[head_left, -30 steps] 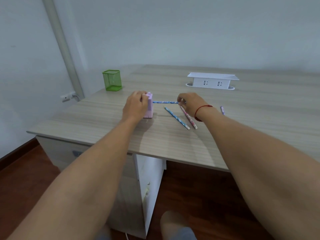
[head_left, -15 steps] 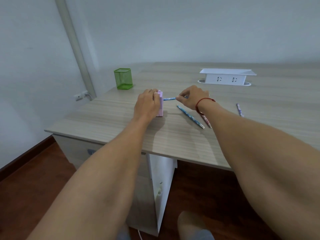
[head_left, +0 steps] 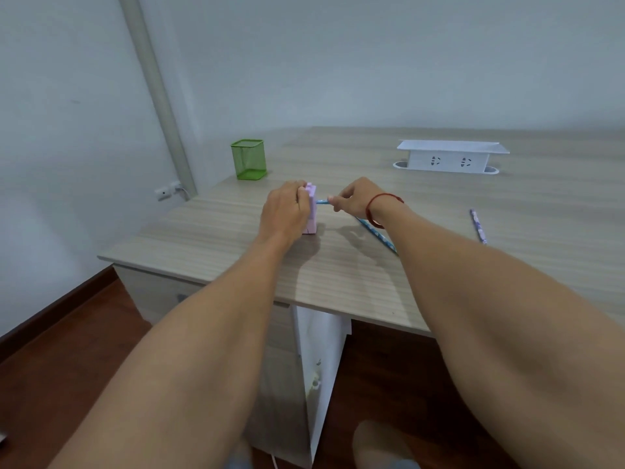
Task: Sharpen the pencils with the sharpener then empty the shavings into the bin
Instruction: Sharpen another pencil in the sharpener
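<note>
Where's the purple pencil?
The purple pencil lies alone on the right side of the desk, past the right forearm and well in front of the white socket box.

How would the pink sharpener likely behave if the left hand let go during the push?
The pink sharpener stands tall on a narrow base, so it would probably tip or slide. It looks like light plastic; the left hand bracing it against the blue pencil suggests this.

Pale wall, wooden desk, dark floor.
</note>
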Motion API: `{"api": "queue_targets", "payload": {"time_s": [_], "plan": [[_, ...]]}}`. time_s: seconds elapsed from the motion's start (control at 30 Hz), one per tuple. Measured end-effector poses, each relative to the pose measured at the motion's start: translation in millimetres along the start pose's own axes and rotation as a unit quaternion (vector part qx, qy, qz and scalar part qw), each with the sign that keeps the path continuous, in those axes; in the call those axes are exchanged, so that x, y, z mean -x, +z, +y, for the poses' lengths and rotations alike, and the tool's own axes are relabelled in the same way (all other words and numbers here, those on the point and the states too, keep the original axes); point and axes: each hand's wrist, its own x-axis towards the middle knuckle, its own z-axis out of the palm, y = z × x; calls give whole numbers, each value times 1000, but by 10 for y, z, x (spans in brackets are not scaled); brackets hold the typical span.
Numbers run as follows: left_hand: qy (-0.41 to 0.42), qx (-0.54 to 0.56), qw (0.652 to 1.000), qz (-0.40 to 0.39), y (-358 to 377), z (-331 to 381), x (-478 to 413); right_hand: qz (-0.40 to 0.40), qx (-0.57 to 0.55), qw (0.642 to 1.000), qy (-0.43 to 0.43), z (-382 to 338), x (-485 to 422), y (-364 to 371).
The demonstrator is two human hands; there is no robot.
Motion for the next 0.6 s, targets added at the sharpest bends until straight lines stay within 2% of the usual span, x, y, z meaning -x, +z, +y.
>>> {"api": "queue_targets", "payload": {"time_s": [0.13, 0.27, 0.33, 0.4, 0.5, 0.6], "plan": [[-4, 10, 1000, -17, -16, -30, -7, 0, -2, 1000, 0, 5, -11, 1], [-24, 31, 996, -78, -132, -93, -117, 51, 17, 998, -20, -7, -4, 48], [-17, 36, 996, -77, -171, -137, -130, 66, 43, 996, -43, -66, -1, 84], [-60, 61, 995, -52, -227, -179, -97, 70, 81, 992, -70, -149, -8, 130], [-175, 158, 970, -51, -280, -302, -31, 71, 121, 983, -122, -276, 13, 172], [-210, 164, 963, -35, -281, -493, -6, 27, 145, 976, -163, -367, 52, 193]]}}
